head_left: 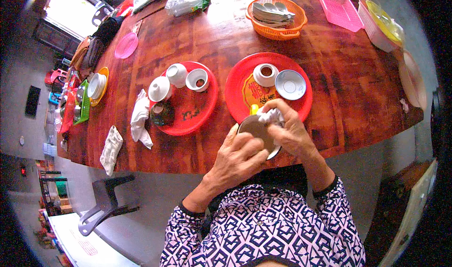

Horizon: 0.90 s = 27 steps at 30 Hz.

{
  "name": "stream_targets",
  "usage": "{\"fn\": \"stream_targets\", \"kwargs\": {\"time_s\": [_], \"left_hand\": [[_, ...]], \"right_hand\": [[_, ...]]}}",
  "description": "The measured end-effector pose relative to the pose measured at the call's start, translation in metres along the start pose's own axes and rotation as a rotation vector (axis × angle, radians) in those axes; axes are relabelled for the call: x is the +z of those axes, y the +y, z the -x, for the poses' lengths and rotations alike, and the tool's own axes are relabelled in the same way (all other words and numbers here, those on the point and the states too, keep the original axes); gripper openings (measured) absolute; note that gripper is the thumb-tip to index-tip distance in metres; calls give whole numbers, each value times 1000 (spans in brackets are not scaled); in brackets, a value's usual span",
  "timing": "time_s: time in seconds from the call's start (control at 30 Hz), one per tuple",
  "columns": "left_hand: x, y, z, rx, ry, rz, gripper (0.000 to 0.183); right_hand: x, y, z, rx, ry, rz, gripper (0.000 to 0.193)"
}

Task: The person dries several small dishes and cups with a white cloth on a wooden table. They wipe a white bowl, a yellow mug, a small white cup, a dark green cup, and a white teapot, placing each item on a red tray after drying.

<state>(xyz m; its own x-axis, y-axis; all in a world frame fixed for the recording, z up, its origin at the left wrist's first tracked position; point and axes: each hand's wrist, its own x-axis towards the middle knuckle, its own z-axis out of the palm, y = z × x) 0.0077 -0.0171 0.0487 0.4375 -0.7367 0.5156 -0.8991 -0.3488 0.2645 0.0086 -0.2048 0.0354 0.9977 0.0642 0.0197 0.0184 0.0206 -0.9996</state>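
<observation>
Where hands [238, 155] [293, 131] meet round dishware [253, 127], cloth [272, 117] crumples.

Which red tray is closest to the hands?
The right tray: the right hand covers part of its edge. No hand covers the left tray.

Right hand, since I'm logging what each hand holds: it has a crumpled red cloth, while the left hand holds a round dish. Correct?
Not quite: the crumpled cloth is white, not red, as the head view shows. The right hand does hold it, and the left hand holds a round dish.
</observation>
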Motion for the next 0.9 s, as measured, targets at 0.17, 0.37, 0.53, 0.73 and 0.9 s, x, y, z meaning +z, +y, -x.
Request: {"fn": "stream_targets", "kwargs": {"time_s": [0.17, 0.37, 0.53, 0.73, 0.9], "left_hand": [[-2, -7, 3, -433, 508, 579, 109], [39, 2, 26, -903, 537, 1666, 100], [39, 0, 31, -1044, 531, 1838, 83], [26, -2, 31, -1011, 388, 1825, 81], [17, 4, 26, -1097, 347, 1885, 78]], "right_hand": [[-3, -17, -1, 126, 146, -106, 31], [22, -7, 1, 116, 178, -173, 26], [22, -8, 4, 151, 186, -152, 20], [7, -16, -3, -47, 180, 266, 16], [7, -40, -12, -527, -164, 460, 43]]}}
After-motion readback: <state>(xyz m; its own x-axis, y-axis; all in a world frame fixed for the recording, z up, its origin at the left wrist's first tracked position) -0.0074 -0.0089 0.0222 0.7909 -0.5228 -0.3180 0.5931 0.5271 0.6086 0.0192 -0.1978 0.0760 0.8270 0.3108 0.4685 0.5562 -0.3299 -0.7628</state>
